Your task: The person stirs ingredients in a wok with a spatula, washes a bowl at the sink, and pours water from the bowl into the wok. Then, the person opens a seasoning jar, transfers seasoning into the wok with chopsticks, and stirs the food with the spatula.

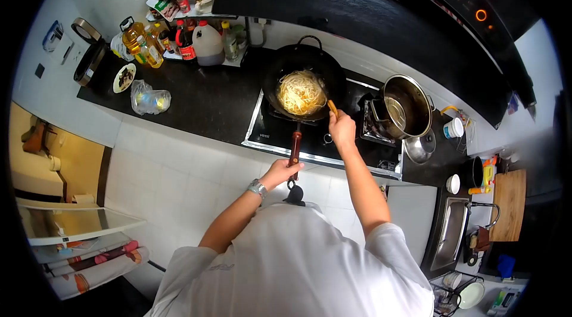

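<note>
A dark wok (277, 61) sits on the left burner of the black gas stove (271, 134), with pale noodles (301, 92) heaped inside it. My left hand (282, 173) is closed around the wok's reddish wooden handle (295, 149), which points toward my body. Beyond the stove's front edge, at the wok's right rim, my right hand (342, 130) grips a cooking utensil with a light wooden handle (332, 107). The utensil's far end reaches toward the noodles; its shape cannot be made out.
A steel pot (411, 129) stands on the right burner, with a glass lid (421, 149) beside it. Left along the counter are a plastic bag (149, 99), a bowl of food (124, 78) and several bottles (208, 46). A range hood (357, 7) overhangs the stove; a sink (454, 227) lies right.
</note>
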Motion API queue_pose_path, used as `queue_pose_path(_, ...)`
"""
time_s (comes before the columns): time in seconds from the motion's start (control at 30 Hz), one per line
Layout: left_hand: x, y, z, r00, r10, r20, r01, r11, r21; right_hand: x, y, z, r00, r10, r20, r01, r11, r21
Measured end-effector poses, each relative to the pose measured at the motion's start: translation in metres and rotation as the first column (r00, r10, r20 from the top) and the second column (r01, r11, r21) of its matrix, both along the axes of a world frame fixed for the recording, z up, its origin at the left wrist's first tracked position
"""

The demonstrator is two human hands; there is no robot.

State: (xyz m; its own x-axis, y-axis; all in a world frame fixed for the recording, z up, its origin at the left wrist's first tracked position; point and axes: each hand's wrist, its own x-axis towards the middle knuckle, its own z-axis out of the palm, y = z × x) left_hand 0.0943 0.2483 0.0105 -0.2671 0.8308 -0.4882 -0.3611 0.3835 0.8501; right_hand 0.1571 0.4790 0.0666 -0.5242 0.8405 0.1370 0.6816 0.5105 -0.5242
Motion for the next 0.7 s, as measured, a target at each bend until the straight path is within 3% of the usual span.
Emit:
queue_pose_path(0.23, -0.009, 0.003, -0.011, 0.996, -0.090, -0.021, 0.090, 0.996, 0.019, 0.001, -0.040, 0.011, 0.985, 0.168, -0.031, -0.169, 0.985, -0.039)
queue_pose_path(0.4, -0.013, 0.003, -0.014, 0.992, -0.122, -0.021, 0.122, 0.992, 0.020, 0.025, -0.049, 0.053, 0.974, 0.218, -0.062, -0.225, 0.965, -0.134)
queue_pose_path(0.57, -0.013, 0.004, -0.020, 0.991, -0.134, -0.018, 0.134, 0.990, 0.042, 0.060, -0.033, 0.072, 0.969, 0.206, -0.133, -0.239, 0.919, -0.315)
queue_pose_path(0.67, -0.013, 0.003, -0.017, 0.990, -0.143, -0.019, 0.144, 0.989, 0.032, 0.079, -0.020, 0.050, 0.959, 0.009, -0.284, -0.207, 0.707, -0.676)
queue_pose_path(0.7, -0.013, 0.003, -0.014, 0.989, -0.145, -0.021, 0.146, 0.989, 0.029, 0.085, -0.016, 0.042, 0.958, 0.006, -0.287, -0.207, 0.705, -0.678)
